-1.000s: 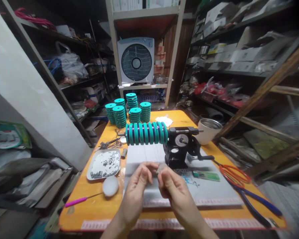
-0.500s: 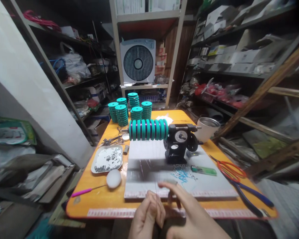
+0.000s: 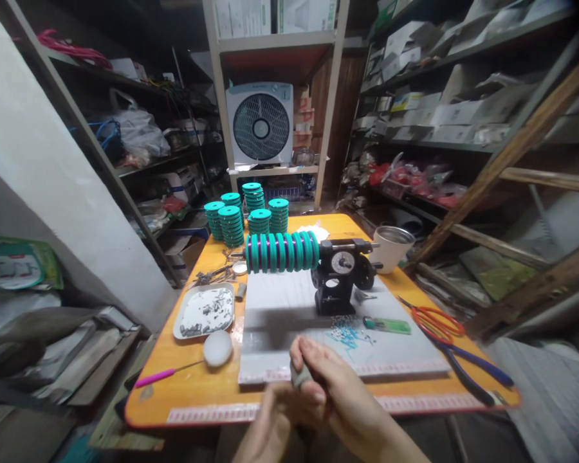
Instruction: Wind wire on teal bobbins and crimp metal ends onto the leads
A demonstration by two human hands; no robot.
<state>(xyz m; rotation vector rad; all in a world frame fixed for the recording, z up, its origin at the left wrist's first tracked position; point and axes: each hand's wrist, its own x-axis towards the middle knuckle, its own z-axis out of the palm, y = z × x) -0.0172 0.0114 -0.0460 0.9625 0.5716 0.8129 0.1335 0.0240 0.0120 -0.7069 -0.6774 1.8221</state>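
My right hand (image 3: 342,379) is closed at the table's front edge, with a small grey piece (image 3: 300,375) between thumb and fingers; its kind is unclear. Just below and left, my left hand (image 3: 273,418) is curled and partly smeared by motion, and what it holds is hidden. Beyond both hands, a row of teal spools (image 3: 282,251) with dark purple thread between them sits on the shaft of a black winding machine (image 3: 335,280). The machine stands on a grey-white board (image 3: 270,347).
Teal spool stacks (image 3: 230,225) stand at the back left. A white tray (image 3: 178,321) of small metal parts, a round white lid (image 3: 217,348) and a pink-handled needle tool (image 3: 154,377) lie left. Blue clippings (image 3: 345,335), a green cutter (image 3: 388,325), orange scissors (image 3: 437,321) and blue-handled pliers (image 3: 482,366) lie right.
My right hand has gone from spread fingers to closed around the grey piece, moving left towards my left hand. My left hand has dropped slightly. The view has shifted a little.
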